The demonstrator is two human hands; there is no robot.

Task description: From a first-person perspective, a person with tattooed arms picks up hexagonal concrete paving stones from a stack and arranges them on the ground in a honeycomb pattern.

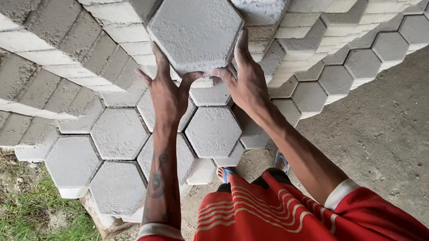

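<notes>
Red striped shirt (256, 230) fills the bottom edge. Above it, left hand (168, 96) and right hand (246, 83) clamp a grey hexagonal paving block (196, 27) from below, fingers spread along its lower edges, over stacked hexagonal pavers (118, 133).

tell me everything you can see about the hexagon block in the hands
The hexagon block is a grey, six-sided paving block with a rough, grainy concrete-like face and clean edges, seemingly unchipped. It is raised with its flat face toward the camera, above stacked rows of similar blocks. The left hand grips its lower left edge, the right hand its lower right edge.
</notes>
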